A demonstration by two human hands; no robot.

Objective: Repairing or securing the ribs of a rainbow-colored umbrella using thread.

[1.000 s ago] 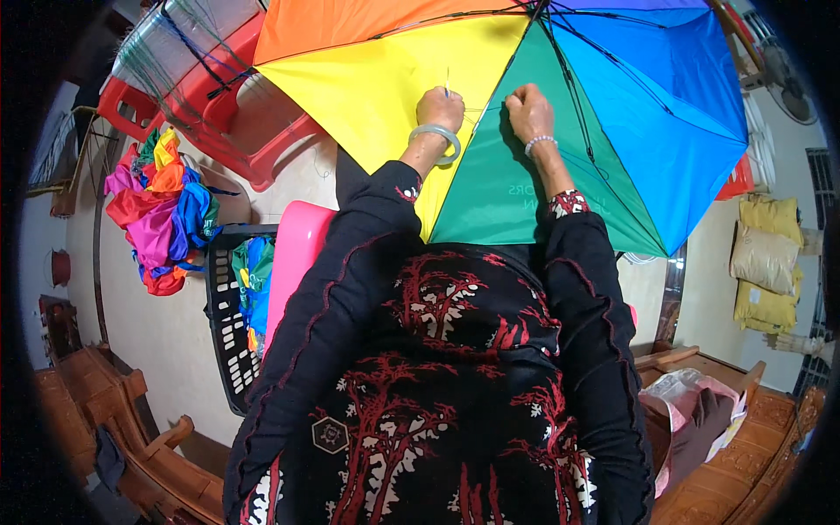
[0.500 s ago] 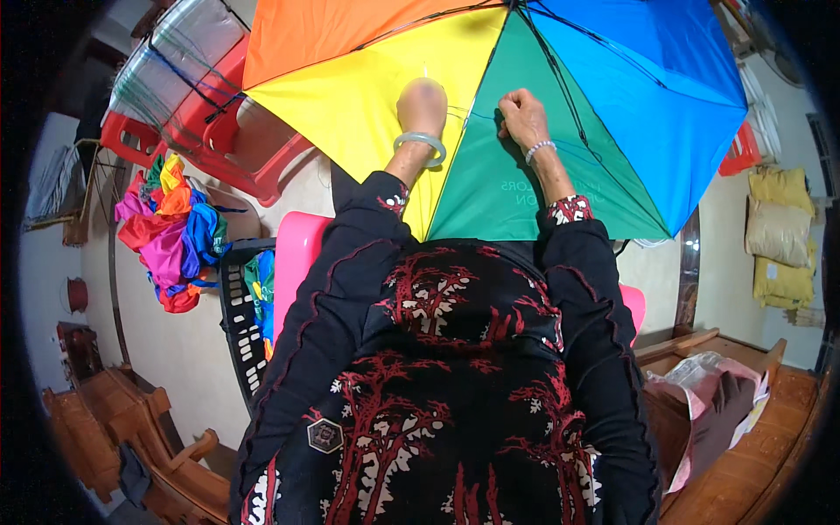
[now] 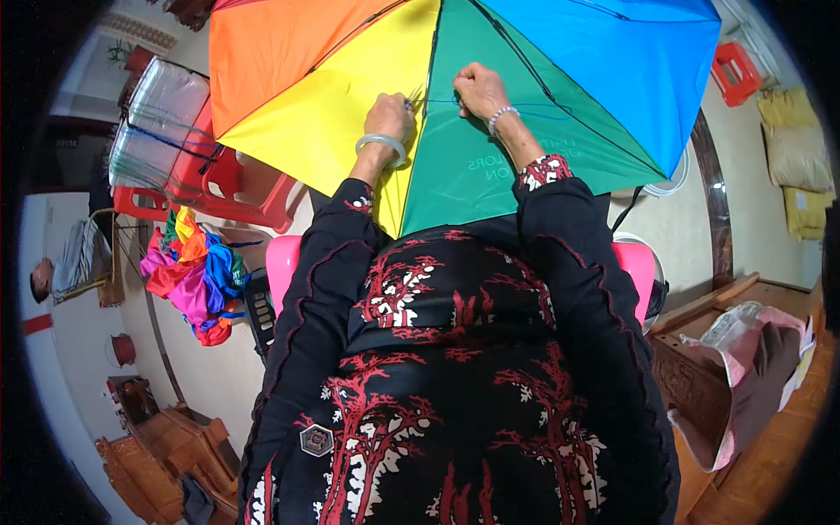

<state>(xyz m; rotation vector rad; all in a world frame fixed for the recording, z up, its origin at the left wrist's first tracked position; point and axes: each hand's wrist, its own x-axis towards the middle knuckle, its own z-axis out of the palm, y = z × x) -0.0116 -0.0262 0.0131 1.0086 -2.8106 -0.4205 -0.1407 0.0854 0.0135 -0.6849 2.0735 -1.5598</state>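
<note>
A rainbow umbrella (image 3: 525, 175) is spread open before me, its inner side with dark ribs showing. My left hand (image 3: 389, 120) is closed over the yellow panel (image 3: 324, 122), close beside the rib and seam where it meets the green panel. A small bit at its fingertips, partly shiny, is too small to name. Over the green panel, my right hand (image 3: 481, 91) is pinched on a thin blue thread (image 3: 443, 101). That thread spans from the seam to my right fingers, and a length trails off to the right across the green cloth.
Left of me, a heap of colourful folded cloth (image 3: 197, 271) lies near a black basket (image 3: 260, 306). Red plastic stools (image 3: 232, 179) carry a clear-wrapped bundle (image 3: 162, 122). Yellow sacks (image 3: 796, 149) and a red stool (image 3: 737, 73) stand right. Carved wooden furniture (image 3: 166, 455) is behind.
My view has shifted, so the umbrella appears farther left and higher. My left hand, blurred before, now rests beside the seam. My right hand stays pinched on the thread.
</note>
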